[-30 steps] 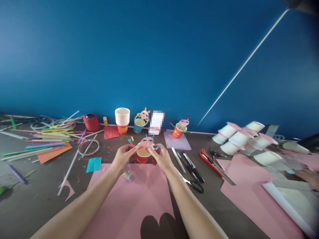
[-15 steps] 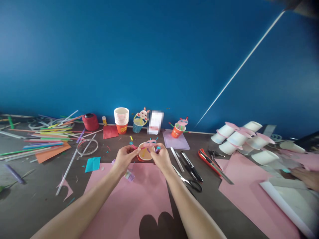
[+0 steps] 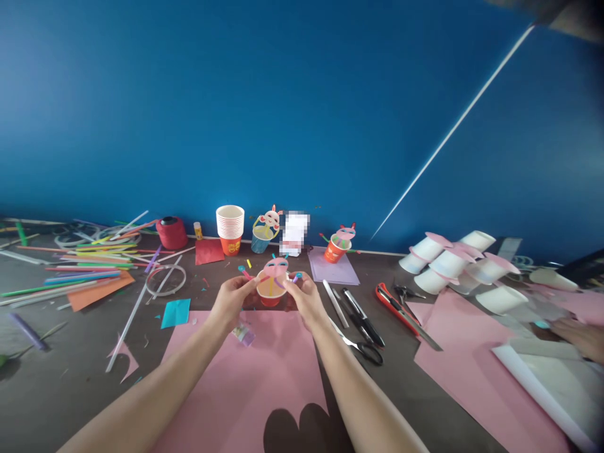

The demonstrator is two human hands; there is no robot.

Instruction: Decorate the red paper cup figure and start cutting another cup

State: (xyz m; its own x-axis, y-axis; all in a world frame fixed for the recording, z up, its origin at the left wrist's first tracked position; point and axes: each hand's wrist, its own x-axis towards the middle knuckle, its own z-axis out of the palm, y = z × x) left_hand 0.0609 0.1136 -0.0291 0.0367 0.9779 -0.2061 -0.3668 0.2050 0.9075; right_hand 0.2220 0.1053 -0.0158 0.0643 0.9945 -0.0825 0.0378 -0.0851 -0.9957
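Tilted back upright now, the paper cup (image 3: 270, 290) shows its pink face again, where half a second ago its mouth faced us. Left hand (image 3: 232, 301) fingers pinch it at nine o'clock, right hand (image 3: 306, 300) at three, above the pink sheet (image 3: 245, 377) on the desk (image 3: 61, 377).
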